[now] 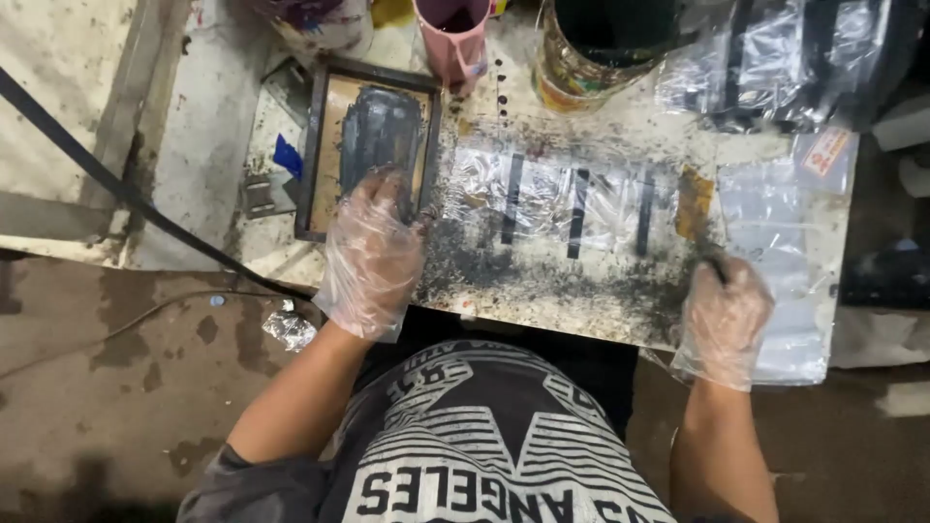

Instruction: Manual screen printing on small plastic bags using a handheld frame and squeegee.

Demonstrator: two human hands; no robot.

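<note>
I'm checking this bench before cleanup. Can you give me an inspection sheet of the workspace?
Surface: table, heavily smeared with black ink.
Job's things: framed screen with dark ink on its mesh; clear plastic bag showing three black bars.
Clutter: pink cup, tin, pile of bags, more bags at right.
Grippers: left hand, in a clear glove, rests on the screen's lower edge; right hand, gloved, grips a thin dark tool.
Cables: black cable running diagonally at left.
Surroundings: stained floor, crumpled plastic scrap.
</note>
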